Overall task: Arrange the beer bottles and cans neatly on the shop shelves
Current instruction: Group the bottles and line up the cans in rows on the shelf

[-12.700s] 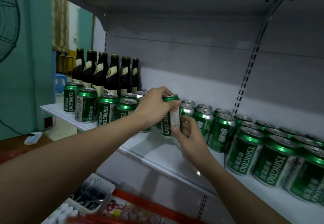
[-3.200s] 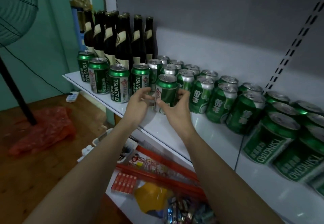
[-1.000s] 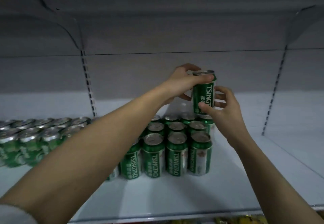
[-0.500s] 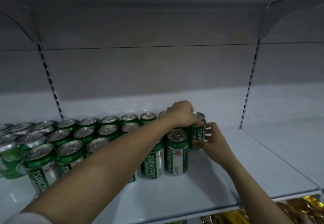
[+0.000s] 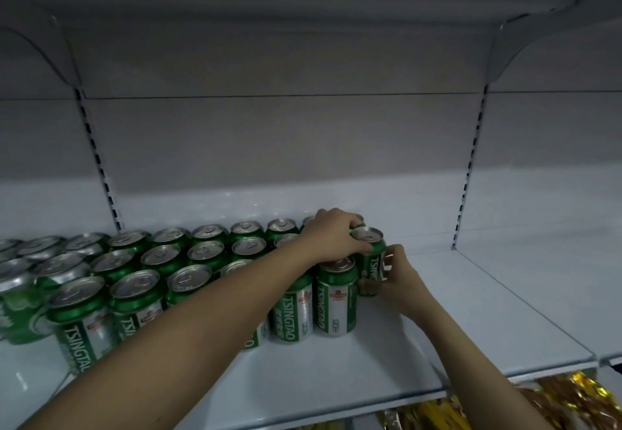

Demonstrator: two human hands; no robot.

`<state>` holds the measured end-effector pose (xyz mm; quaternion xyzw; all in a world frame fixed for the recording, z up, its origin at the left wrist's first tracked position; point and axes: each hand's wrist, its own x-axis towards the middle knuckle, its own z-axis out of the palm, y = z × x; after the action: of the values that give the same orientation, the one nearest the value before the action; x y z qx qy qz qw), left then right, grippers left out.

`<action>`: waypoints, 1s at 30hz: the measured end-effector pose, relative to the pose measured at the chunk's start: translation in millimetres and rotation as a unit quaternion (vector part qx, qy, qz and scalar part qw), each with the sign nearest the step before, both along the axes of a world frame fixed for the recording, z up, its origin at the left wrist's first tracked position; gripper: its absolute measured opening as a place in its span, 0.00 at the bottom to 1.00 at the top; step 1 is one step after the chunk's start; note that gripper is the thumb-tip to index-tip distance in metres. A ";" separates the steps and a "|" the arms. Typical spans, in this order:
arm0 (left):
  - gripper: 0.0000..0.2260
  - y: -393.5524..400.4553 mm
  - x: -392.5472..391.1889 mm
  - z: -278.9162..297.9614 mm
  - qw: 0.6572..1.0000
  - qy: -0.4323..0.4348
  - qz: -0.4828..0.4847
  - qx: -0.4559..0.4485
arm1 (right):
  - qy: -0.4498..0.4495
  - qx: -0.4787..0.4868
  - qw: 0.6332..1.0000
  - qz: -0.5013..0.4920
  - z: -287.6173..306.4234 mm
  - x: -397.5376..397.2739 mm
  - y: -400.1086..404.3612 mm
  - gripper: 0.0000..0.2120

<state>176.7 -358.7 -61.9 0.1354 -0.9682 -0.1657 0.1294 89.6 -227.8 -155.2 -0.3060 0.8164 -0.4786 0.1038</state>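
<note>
Green-and-silver Tsingtao can (image 5: 371,259) stands upright, left hand (image 5: 331,237) gripping its rim, right hand (image 5: 394,276) holding its side.

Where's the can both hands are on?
Head view, right of centre: the held can stands at the block's right end, behind the front-row can, on the white shelf.

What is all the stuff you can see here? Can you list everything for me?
held can: one, green and silver, right end of the middle row, on the shelf.
other cans: many, too crowded to count, green with silver tops, three rows on the left half.
shelf: one, white, bare on its right part.
back panel: one, grey, behind the cans.
gold packets: several, gold and yellow, below the shelf at lower right.
left hand: one, grips the held can's top.
right hand: one, holds its side.
</note>
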 end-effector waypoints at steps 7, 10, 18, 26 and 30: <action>0.25 -14.7 27.9 8.2 0.998 0.024 0.046 0.023 | 0.018 0.023 0.999 -0.018 38.8 6.8 14.0 0.34; 0.23 -25.6 42.3 11.5 0.997 0.026 0.068 -0.003 | 0.079 -0.077 0.991 -0.079 64.2 19.3 15.5 0.21; 0.23 -52.1 96.7 29.9 0.992 0.038 0.119 -0.022 | 0.169 -0.089 0.982 -0.005 105.1 63.9 -19.0 0.07; 0.21 -90.9 185.7 40.0 0.976 0.048 0.206 -0.059 | 0.182 -0.077 0.974 0.112 128.4 133.7 -82.7 0.15; 0.21 -117.2 243.2 39.6 0.961 0.052 0.268 -0.050 | 0.190 -0.066 0.964 0.174 132.2 183.2 -125.8 0.14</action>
<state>419.8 -475.9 -22.4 0.3741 -0.8956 -0.0836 0.2258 272.8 -353.6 -23.0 -0.5352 0.7219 -0.4386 0.0083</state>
